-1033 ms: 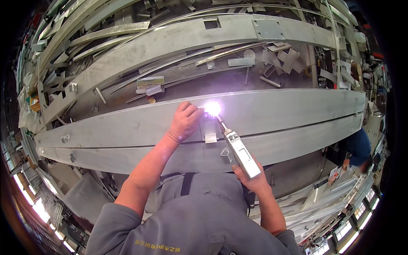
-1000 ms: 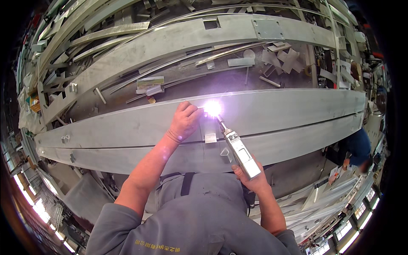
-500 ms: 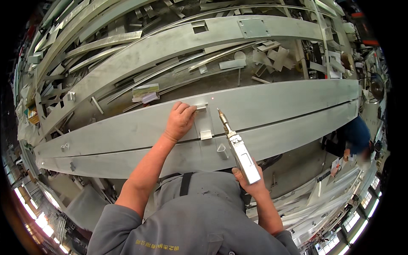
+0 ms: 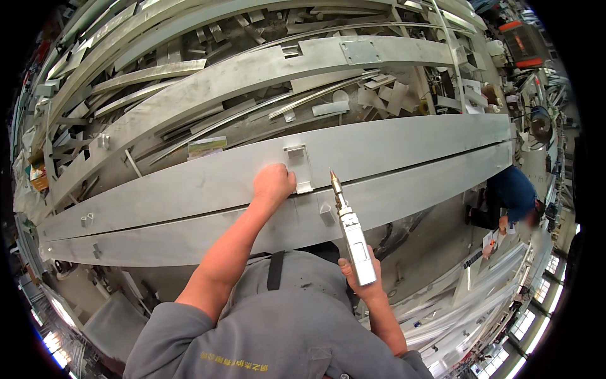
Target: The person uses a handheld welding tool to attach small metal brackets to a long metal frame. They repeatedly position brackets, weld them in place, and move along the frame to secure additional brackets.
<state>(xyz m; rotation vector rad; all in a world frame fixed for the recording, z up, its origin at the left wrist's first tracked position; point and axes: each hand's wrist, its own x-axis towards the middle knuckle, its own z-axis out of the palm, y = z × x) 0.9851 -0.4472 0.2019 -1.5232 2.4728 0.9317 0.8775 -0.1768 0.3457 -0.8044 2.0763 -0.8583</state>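
Note:
My left hand (image 4: 275, 181) is closed, knuckles up, at the left side of a short flat metal strip with bent ends (image 4: 301, 165). The strip lies across the far half of a long grey panel (image 4: 221, 174), its near bent end beside my fingers. My fingertips are hidden, so what they grip cannot be seen. My right hand (image 4: 367, 281) is wrapped round the silver body of a hand-held welding gun (image 4: 355, 237). Its brass-coloured nozzle points away from me, over the panel to the right of the strip. A small bent metal clip (image 4: 326, 213) stands on the panel's near half.
A dark gap splits the panel lengthwise. Small brackets (image 4: 86, 221) stand near its left end. Beyond it lie a curved metal beam (image 4: 246, 79) and many offcuts (image 4: 385, 95). At the right, another person (image 4: 510, 194) bends near the panel's end.
My left hand has moved from the strip's far end toward its near end. The welding gun has shifted slightly nearer to me, and the whole view has turned a little.

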